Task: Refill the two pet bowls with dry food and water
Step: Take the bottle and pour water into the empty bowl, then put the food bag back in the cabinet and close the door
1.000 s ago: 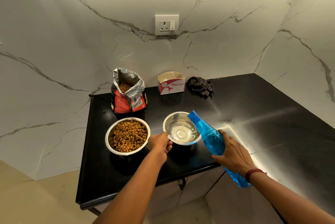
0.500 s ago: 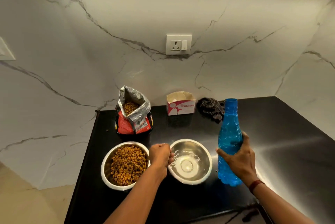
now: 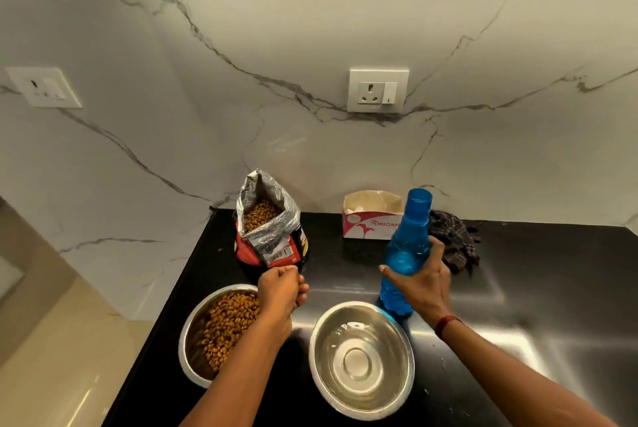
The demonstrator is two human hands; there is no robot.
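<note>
On the black worktop point(image 3: 345, 274), the right hand point(image 3: 423, 283) is gripping the upright blue bottle point(image 3: 407, 250) behind the water bowl point(image 3: 361, 361); the left hand point(image 3: 280, 290), fingers curled shut and holding nothing visible, is hovering by the kibble bowl point(image 3: 221, 330).

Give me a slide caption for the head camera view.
Right hand holds an upright blue bottle behind the water bowl; left hand hovers closed over the kibble-filled bowl.
</note>
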